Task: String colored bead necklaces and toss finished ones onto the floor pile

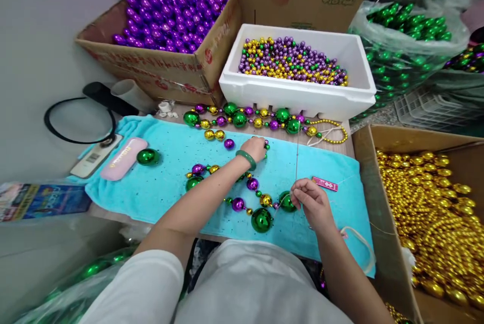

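Right hand point(310, 202) pinching thread point(297, 163); left hand point(254, 148), well apart, resting at small beads point(266, 147), grip unclear. Bead strand point(252, 184) lying on towel point(325, 160), looking partly strung; gold beads point(220, 135), purple bead point(229, 143) sitting loose, seemingly unstrung.

From afar I see a bead workshop: boxed purple beads point(172, 19) behind the turquoise towel point(280, 169), boxed gold beads point(431, 218) to its right.

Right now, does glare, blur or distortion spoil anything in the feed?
Head view: small bright highlights on the large green bead and purple egg-shaped beads; head view, left edge: the printed packet looks stretched and too soft to read; head view, centre: the right hand is clear, its needle-like wire faint.
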`<state>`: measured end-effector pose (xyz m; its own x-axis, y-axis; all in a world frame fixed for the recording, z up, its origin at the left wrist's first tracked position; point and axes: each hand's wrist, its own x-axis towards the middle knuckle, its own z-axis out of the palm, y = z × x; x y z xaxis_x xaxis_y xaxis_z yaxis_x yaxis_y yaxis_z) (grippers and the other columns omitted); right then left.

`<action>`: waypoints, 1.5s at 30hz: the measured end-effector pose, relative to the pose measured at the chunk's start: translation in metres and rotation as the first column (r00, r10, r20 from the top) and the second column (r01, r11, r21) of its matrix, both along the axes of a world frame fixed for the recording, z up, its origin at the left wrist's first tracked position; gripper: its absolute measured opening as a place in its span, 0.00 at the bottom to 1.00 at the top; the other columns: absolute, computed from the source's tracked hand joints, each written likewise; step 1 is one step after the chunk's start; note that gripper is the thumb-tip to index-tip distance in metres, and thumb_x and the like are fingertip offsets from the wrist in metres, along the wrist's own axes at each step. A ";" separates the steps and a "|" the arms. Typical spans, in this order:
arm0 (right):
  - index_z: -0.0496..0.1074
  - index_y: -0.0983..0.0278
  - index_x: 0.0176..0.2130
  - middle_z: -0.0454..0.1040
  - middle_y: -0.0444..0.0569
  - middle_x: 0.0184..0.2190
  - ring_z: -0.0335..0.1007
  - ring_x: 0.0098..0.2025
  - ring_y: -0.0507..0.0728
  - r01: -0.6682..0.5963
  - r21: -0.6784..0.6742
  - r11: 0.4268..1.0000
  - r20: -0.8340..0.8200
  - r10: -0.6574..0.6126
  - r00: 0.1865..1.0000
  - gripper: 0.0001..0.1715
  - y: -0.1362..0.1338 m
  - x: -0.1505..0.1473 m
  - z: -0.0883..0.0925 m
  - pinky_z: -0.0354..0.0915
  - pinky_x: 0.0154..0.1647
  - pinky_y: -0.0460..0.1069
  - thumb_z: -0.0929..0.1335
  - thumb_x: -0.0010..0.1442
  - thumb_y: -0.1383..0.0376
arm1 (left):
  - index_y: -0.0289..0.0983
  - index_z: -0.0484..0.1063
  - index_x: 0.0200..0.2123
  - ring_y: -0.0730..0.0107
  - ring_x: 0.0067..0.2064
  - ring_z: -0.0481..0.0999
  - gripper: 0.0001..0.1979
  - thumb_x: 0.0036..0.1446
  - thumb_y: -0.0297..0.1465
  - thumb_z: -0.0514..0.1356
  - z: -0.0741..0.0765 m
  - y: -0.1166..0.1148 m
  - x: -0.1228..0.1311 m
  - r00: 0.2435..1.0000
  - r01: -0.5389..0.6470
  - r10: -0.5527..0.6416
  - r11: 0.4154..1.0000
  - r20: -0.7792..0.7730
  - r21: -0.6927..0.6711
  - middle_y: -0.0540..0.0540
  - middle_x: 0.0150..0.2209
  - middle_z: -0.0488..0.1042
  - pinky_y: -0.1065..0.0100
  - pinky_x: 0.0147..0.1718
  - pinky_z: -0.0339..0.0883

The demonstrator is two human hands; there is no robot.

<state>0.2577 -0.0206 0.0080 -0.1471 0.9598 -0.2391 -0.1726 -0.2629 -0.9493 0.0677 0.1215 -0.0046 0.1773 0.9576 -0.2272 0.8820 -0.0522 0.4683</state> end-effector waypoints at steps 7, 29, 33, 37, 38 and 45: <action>0.69 0.64 0.26 0.67 0.43 0.20 0.60 0.22 0.49 0.069 0.034 0.997 0.150 -0.074 0.986 0.13 0.007 -0.013 0.010 0.56 0.21 0.45 0.71 0.51 0.57 | 0.34 0.73 0.44 0.67 0.39 0.76 0.12 0.58 0.31 0.56 0.021 -0.020 -0.018 0.814 -0.162 0.220 0.975 0.538 -0.155 0.41 0.40 0.77 0.65 0.42 0.70; 0.73 0.65 0.26 0.65 0.43 0.18 0.56 0.21 0.49 -0.009 -0.002 1.000 0.267 0.009 0.964 0.11 0.001 -0.035 0.010 0.53 0.21 0.45 0.69 0.47 0.58 | 0.31 0.74 0.38 0.75 0.31 0.76 0.07 0.58 0.25 0.58 0.046 -0.055 -0.071 -0.272 -0.077 0.563 0.796 0.781 -0.601 0.45 0.32 0.77 0.73 0.31 0.72; 0.73 0.65 0.26 0.66 0.43 0.18 0.57 0.21 0.49 -0.003 0.007 1.000 0.272 0.001 0.962 0.11 0.001 -0.035 0.008 0.53 0.21 0.45 0.69 0.47 0.59 | 0.32 0.74 0.36 0.75 0.31 0.76 0.04 0.56 0.24 0.60 0.046 -0.057 -0.070 -0.262 -0.105 0.558 0.795 0.787 -0.598 0.46 0.32 0.77 0.74 0.31 0.72; 0.73 0.65 0.26 0.66 0.44 0.18 0.56 0.21 0.49 -0.004 0.005 1.000 0.264 0.003 0.965 0.11 0.001 -0.035 0.008 0.52 0.21 0.45 0.69 0.47 0.58 | 0.32 0.74 0.36 0.75 0.31 0.76 0.04 0.55 0.25 0.60 0.045 -0.057 -0.071 -0.266 -0.116 0.550 0.797 0.792 -0.592 0.46 0.32 0.77 0.74 0.31 0.71; 0.73 0.65 0.26 0.66 0.43 0.18 0.56 0.21 0.49 -0.003 -0.001 1.000 0.263 0.003 0.965 0.11 0.001 -0.035 0.008 0.52 0.21 0.45 0.69 0.47 0.58 | 0.32 0.74 0.36 0.75 0.31 0.76 0.05 0.55 0.25 0.61 0.045 -0.057 -0.071 -0.262 -0.116 0.552 0.796 0.791 -0.594 0.46 0.33 0.77 0.74 0.31 0.71; 0.73 0.66 0.25 0.67 0.44 0.18 0.56 0.21 0.48 0.006 -0.035 0.999 0.265 0.004 0.964 0.12 0.002 -0.035 0.008 0.53 0.21 0.45 0.70 0.46 0.58 | 0.33 0.74 0.36 0.76 0.31 0.75 0.09 0.49 0.25 0.65 0.047 -0.061 -0.067 -0.194 -0.155 0.543 0.805 0.817 -0.572 0.48 0.32 0.77 0.73 0.32 0.70</action>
